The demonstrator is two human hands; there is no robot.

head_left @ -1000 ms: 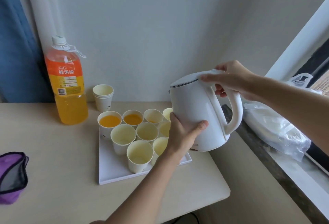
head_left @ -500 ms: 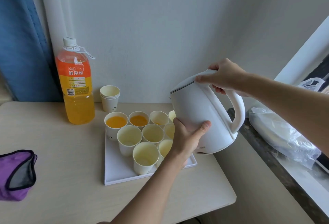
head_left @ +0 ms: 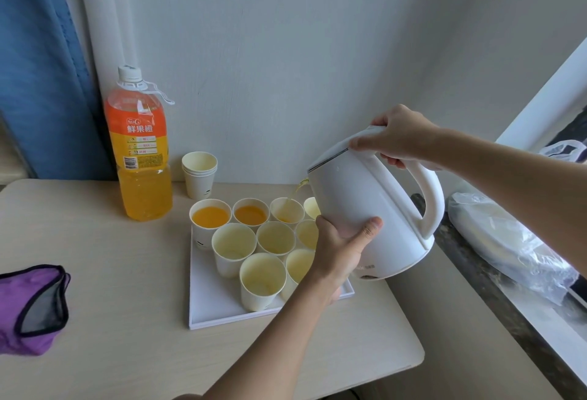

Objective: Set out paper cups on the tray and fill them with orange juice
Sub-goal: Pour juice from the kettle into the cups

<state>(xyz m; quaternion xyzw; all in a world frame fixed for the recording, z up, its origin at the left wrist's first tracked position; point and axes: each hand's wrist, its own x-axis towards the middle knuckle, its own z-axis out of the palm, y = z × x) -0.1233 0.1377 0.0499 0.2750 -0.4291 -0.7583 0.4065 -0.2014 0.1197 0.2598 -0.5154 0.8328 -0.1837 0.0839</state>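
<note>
Kettle [head_left: 355, 202] — right hand [head_left: 400, 140] gripping its handle, left hand [head_left: 341, 248] clasping its body — pours juice [head_left: 285, 218] into a cup [head_left: 294, 209].

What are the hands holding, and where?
Both hold the white kettle: the right hand grips the top of its handle, the left hand cups its lower body.

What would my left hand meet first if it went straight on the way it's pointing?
The white kettle: your left hand grips its lower body, so nothing lies between them.
</note>
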